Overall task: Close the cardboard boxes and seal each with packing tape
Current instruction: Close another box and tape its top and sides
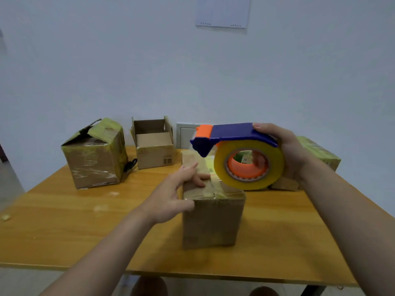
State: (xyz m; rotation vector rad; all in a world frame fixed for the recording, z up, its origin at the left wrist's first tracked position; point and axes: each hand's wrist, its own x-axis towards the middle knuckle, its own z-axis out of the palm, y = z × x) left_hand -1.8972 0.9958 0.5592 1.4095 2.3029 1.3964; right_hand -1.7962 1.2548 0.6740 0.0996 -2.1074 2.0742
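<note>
A small cardboard box (pixel 213 221) stands on the wooden table (pixel 64 227) in front of me, its top flaps folded down and partly taped. My left hand (pixel 173 195) rests on the box's top left edge, fingers spread over the flaps and thumb against the side. My right hand (pixel 286 150) grips a blue and orange tape dispenser (pixel 233 135) with a yellow-tinted tape roll (pixel 250 165). The roll hovers just above the box's far right top corner.
A taped box (pixel 96 157) with a torn top stands at the back left, black scissors (pixel 130 165) beside it. An open box (pixel 154 146) sits at the back centre. Another taped box (pixel 318 150) lies behind my right hand. The wall is close behind.
</note>
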